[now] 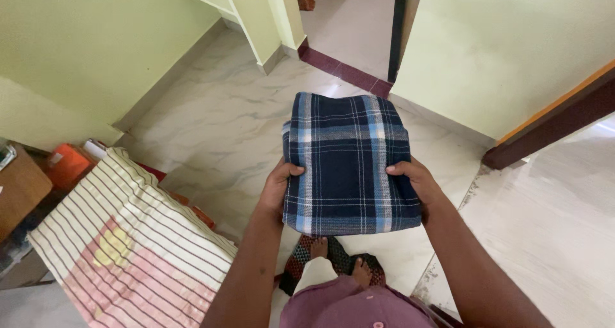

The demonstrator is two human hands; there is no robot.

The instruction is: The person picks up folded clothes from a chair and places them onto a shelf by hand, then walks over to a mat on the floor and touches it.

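Nearest the camera was a maroon shirt (349, 309), and below it bare feet (339, 259) stood on a small patterned mat (301, 264). Both forearms reached forward from there. The left hand (277, 190) and the right hand (416, 184) held a folded cloth (349, 164) between them, level above the floor (218, 123). It was a dark blue check with pale blue and white stripes, folded into a thick, squarish pad.

Each hand's fingers were closed on a side edge: the thumbs (293, 170) lay on top near the lower corners, and the rest curled underneath (out of sight). The cloth looked soft and light, likely to sag or unfold if gripped by one layer, so taking the whole stack at opposite edges seemed the sound hold. It was neither slippery nor fragile.

To the left, lower down, a cream striped cloth (128, 245) with a pink patch lay draped over something. Beyond it sat an orange thing (67, 164). Farther off were pale green walls (77, 52) and a doorway (359, 27).
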